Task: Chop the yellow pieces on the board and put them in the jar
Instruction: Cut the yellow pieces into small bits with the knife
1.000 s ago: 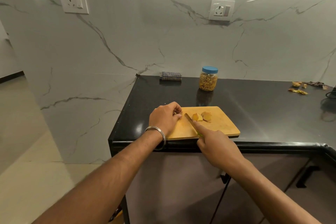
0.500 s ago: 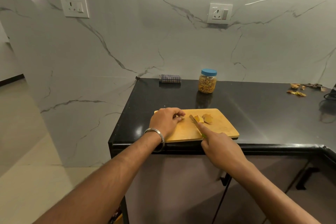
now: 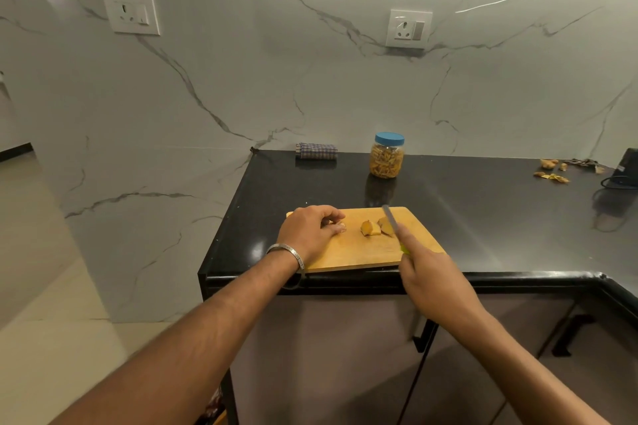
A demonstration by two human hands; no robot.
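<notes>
A wooden cutting board (image 3: 355, 254) lies at the front edge of the black counter. Two yellow pieces (image 3: 370, 228) sit near its middle. My left hand (image 3: 307, 233) rests on the board's left part with fingers curled round a small piece at its fingertips. My right hand (image 3: 429, 272) grips a knife (image 3: 390, 219) with a green handle, index finger along the spine; the blade lies over the right-hand piece, pointing away from me. Behind the board stands a clear jar (image 3: 386, 155) with a blue lid on, filled with yellow strips.
A folded checked cloth (image 3: 316, 151) lies by the wall. Peel scraps (image 3: 552, 176) and a dark device with a cable (image 3: 626, 166) are at the far right of the counter (image 3: 500, 217). The counter drops off on the left to the floor.
The knife has swung from left of the yellow pieces to their right side. My left hand has drawn a small piece away to the left. The camera has tilted slightly.
</notes>
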